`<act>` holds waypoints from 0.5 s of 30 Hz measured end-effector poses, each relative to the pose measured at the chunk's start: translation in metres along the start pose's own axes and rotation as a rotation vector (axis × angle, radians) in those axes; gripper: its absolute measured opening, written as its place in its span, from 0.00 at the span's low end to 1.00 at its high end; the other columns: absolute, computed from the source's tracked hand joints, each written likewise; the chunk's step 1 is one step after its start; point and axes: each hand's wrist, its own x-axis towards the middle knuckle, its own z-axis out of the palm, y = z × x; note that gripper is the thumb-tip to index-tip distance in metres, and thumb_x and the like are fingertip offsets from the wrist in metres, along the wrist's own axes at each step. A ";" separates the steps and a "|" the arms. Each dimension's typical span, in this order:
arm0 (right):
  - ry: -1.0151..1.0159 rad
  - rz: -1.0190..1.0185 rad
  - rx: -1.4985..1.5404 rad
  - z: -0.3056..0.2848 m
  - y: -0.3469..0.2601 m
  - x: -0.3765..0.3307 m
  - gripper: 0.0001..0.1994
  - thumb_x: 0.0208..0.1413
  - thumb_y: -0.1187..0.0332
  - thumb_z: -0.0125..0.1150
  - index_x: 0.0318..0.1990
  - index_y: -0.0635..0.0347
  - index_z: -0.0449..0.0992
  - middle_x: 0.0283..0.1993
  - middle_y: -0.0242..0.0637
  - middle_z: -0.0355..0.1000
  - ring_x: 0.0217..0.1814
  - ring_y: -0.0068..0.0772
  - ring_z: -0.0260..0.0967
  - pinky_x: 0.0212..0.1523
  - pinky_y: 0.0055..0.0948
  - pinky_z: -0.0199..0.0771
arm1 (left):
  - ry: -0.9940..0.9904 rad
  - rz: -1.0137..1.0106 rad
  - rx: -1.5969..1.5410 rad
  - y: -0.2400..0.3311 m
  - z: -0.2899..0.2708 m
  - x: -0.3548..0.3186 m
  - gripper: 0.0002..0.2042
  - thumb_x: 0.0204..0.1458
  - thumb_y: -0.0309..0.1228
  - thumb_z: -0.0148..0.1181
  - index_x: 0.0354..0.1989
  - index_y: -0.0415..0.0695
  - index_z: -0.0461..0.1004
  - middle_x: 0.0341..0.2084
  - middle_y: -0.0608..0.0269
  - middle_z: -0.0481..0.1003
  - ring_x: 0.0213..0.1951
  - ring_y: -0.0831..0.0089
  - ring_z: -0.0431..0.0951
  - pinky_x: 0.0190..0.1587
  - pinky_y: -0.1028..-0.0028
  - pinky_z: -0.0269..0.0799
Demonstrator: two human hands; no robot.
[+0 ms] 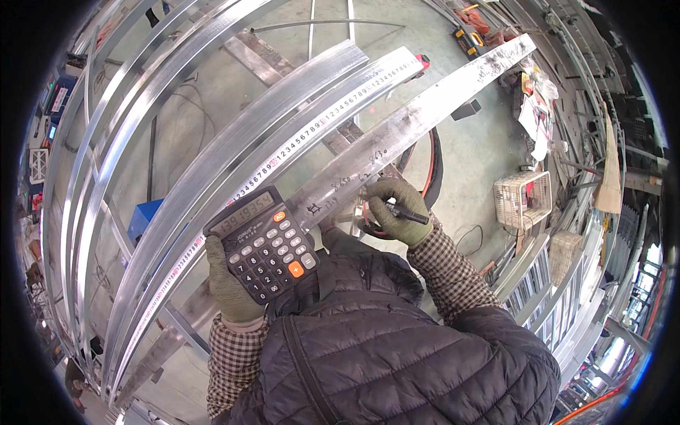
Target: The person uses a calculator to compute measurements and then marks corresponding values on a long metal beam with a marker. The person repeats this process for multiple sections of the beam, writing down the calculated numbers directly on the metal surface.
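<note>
One calculator (264, 241) (black) in left grip (230, 287)

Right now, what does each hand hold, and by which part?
The left hand cradles a black calculator from beneath its lower left edge. The right hand grips a black marker around its barrel.

Black calculator (263, 243) with orange keys, tilted, display lit with digits, black marker (405, 213) lying across gloved fingers, tip at the scribbled steel bar (418, 120)

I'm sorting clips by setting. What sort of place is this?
Probably a metal workshop: long metal bars on a frame, a long ruler along them, tools and offcuts on the concrete floor.
</note>
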 end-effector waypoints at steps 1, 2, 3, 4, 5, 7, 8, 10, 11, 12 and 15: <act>0.049 -0.016 -0.003 -0.005 0.002 0.003 0.04 0.63 0.77 0.69 0.43 0.62 0.82 0.39 0.39 0.83 0.42 0.35 0.83 0.44 0.36 0.82 | -0.006 -0.005 -0.012 0.000 0.000 -0.001 0.31 0.78 0.54 0.47 0.72 0.38 0.70 0.62 0.43 0.80 0.58 0.54 0.86 0.58 0.53 0.89; 0.098 -0.032 -0.007 -0.010 0.004 0.005 0.03 0.64 0.77 0.69 0.43 0.62 0.82 0.39 0.39 0.83 0.42 0.34 0.83 0.44 0.35 0.82 | 0.033 -0.004 0.025 0.000 -0.001 -0.002 0.32 0.77 0.55 0.48 0.72 0.37 0.69 0.62 0.42 0.79 0.58 0.53 0.86 0.58 0.53 0.89; 0.133 -0.021 -0.022 -0.015 0.006 0.009 0.02 0.65 0.77 0.69 0.43 0.62 0.82 0.40 0.39 0.83 0.42 0.33 0.82 0.44 0.34 0.82 | 0.070 -0.002 0.063 0.000 -0.001 -0.003 0.34 0.77 0.56 0.48 0.73 0.36 0.69 0.62 0.40 0.79 0.58 0.52 0.86 0.58 0.53 0.89; 0.240 -0.011 0.026 -0.019 0.011 0.018 0.02 0.66 0.77 0.70 0.43 0.63 0.83 0.40 0.38 0.84 0.41 0.29 0.81 0.44 0.31 0.81 | 0.086 0.007 0.083 0.000 -0.001 -0.003 0.35 0.76 0.57 0.48 0.73 0.35 0.68 0.62 0.39 0.79 0.58 0.51 0.86 0.57 0.53 0.89; 0.333 0.042 -0.074 -0.029 0.015 0.024 0.04 0.66 0.74 0.71 0.44 0.64 0.84 0.38 0.37 0.84 0.40 0.27 0.81 0.44 0.29 0.81 | 0.087 0.000 0.100 0.000 -0.002 -0.004 0.35 0.76 0.57 0.48 0.73 0.35 0.67 0.62 0.39 0.79 0.58 0.51 0.85 0.57 0.53 0.89; 0.409 0.149 -0.006 -0.045 0.026 0.042 0.05 0.66 0.73 0.72 0.46 0.63 0.85 0.37 0.36 0.83 0.40 0.27 0.82 0.44 0.29 0.82 | 0.045 -0.008 0.101 -0.001 -0.002 -0.004 0.35 0.77 0.57 0.47 0.74 0.35 0.67 0.63 0.39 0.78 0.58 0.50 0.85 0.58 0.53 0.89; 0.391 0.108 -0.058 -0.051 0.030 0.048 0.05 0.65 0.73 0.72 0.45 0.63 0.85 0.37 0.36 0.83 0.40 0.27 0.82 0.44 0.29 0.82 | 0.021 -0.019 0.084 -0.001 -0.002 -0.004 0.35 0.77 0.57 0.47 0.74 0.36 0.67 0.63 0.39 0.78 0.59 0.50 0.85 0.58 0.53 0.89; 0.376 0.094 -0.140 -0.060 0.036 0.056 0.05 0.65 0.72 0.73 0.44 0.62 0.85 0.37 0.35 0.83 0.41 0.27 0.82 0.44 0.29 0.82 | -0.024 -0.042 0.050 0.000 -0.001 -0.004 0.35 0.77 0.57 0.46 0.74 0.36 0.66 0.63 0.40 0.78 0.59 0.50 0.85 0.59 0.52 0.88; 0.352 0.087 -0.151 -0.062 0.038 0.057 0.05 0.65 0.72 0.73 0.44 0.62 0.85 0.37 0.35 0.84 0.40 0.27 0.82 0.44 0.29 0.82 | 0.005 -0.043 0.058 0.000 -0.001 -0.005 0.35 0.77 0.57 0.45 0.74 0.36 0.66 0.64 0.40 0.78 0.59 0.50 0.85 0.59 0.52 0.88; 0.331 0.085 -0.155 -0.063 0.039 0.058 0.05 0.65 0.72 0.73 0.44 0.62 0.85 0.37 0.35 0.84 0.40 0.27 0.82 0.44 0.29 0.82 | 0.035 -0.043 0.066 0.001 0.000 -0.006 0.35 0.77 0.57 0.45 0.75 0.36 0.66 0.64 0.40 0.78 0.59 0.50 0.85 0.59 0.51 0.88; 0.309 0.089 -0.183 -0.064 0.040 0.060 0.06 0.65 0.71 0.72 0.45 0.62 0.85 0.38 0.36 0.85 0.39 0.26 0.82 0.43 0.29 0.83 | 0.026 -0.036 0.057 0.000 0.000 -0.007 0.35 0.77 0.57 0.45 0.75 0.36 0.66 0.64 0.40 0.78 0.60 0.49 0.85 0.60 0.50 0.87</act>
